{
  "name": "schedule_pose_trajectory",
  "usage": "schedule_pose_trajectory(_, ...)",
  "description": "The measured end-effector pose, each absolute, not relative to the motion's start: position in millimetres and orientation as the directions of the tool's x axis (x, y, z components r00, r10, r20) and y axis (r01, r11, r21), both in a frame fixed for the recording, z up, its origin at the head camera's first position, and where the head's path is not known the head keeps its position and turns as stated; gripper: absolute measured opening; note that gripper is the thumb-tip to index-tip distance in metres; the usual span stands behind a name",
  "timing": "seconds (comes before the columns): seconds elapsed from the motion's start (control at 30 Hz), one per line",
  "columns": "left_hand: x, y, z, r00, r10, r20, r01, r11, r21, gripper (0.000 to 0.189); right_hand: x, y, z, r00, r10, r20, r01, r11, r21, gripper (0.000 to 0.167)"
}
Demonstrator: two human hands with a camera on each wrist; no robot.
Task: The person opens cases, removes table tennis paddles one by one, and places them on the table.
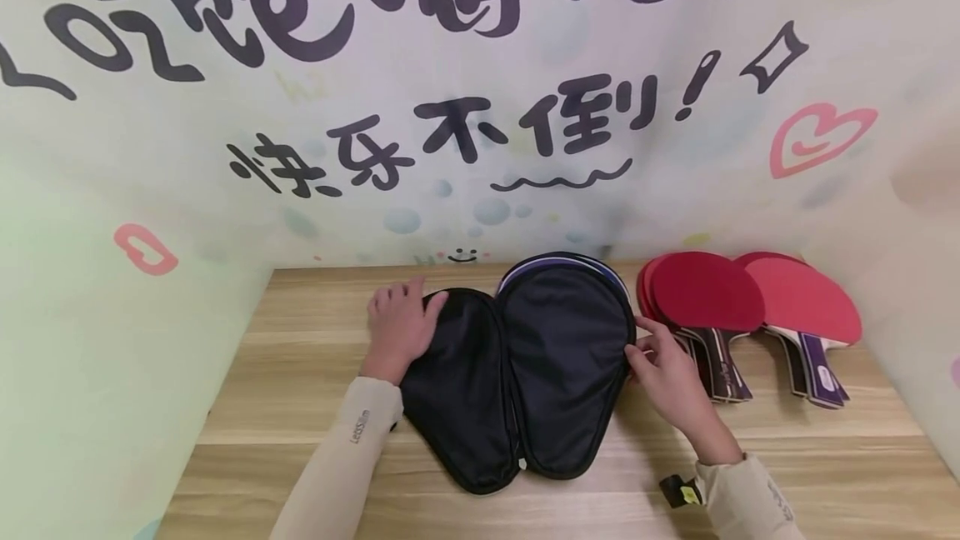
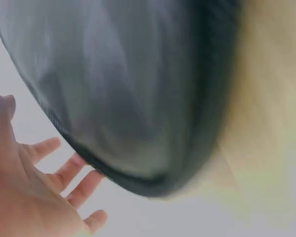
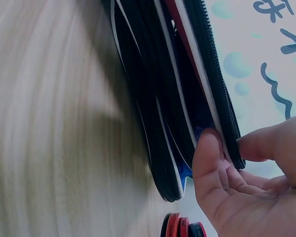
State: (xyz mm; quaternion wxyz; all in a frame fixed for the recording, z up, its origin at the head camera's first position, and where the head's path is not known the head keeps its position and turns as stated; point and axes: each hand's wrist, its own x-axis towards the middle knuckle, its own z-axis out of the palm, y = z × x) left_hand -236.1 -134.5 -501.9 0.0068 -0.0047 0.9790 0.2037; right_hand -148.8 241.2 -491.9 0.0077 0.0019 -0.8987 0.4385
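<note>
Two black paddle-shaped zip cases lie side by side on the wooden table. My left hand (image 1: 402, 325) is at the upper left of the left case (image 1: 457, 390), its thumb over the case and its other fingers spread near the rim. In the left wrist view the fingers (image 2: 86, 187) are fairly straight along the piped edge. My right hand (image 1: 670, 373) pinches the zipper edge of the right case (image 1: 566, 365) between thumb and fingers. In the right wrist view this case's zipper side (image 3: 214, 74) gapes, with a red edge (image 3: 185, 44) showing inside.
More cases with purple and blue edges (image 1: 551, 261) show beneath the right case. Several red table tennis bats (image 1: 708, 290) lie stacked at the right, handles toward me, beside another stack with a purple-handled bat (image 1: 806, 298) on top. A printed wall (image 1: 450, 223) closes off the back.
</note>
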Motion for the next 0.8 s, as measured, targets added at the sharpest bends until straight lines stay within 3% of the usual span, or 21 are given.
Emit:
schedule_pose_trajectory(0.2, -221.3, -163.8, -499.6, -0.986, -0.136, -0.097, -0.165, 0.895, 0.415, 0.067, -148.0, 241.2, -491.6, -1.000, 0.000, 0.000, 0.000, 0.609, -0.794, 0.050)
schedule_pose_trajectory(0.47, -208.6, -177.9, -488.7, -0.963, -0.119, -0.244, -0.235, 0.813, 0.533, 0.061, -146.5, 242.0, -491.8, -1.000, 0.007, 0.006, -0.001, 0.607, -0.795, 0.051)
schedule_pose_trajectory(0.63, -201.2, -175.2, -453.5, -0.974, -0.109, -0.201, -0.207, 0.794, 0.572, 0.054, -145.0, 241.9, -489.4, -1.000, -0.001, 0.011, -0.010, 0.602, -0.798, 0.051)
schedule_pose_trajectory(0.8, -193.6, -161.4, -412.3, -0.994, -0.037, -0.101, -0.091, 0.788, 0.609, 0.053, -145.5, 240.8, -488.1, -1.000, 0.001, 0.030, -0.023, 0.587, -0.810, 0.051)
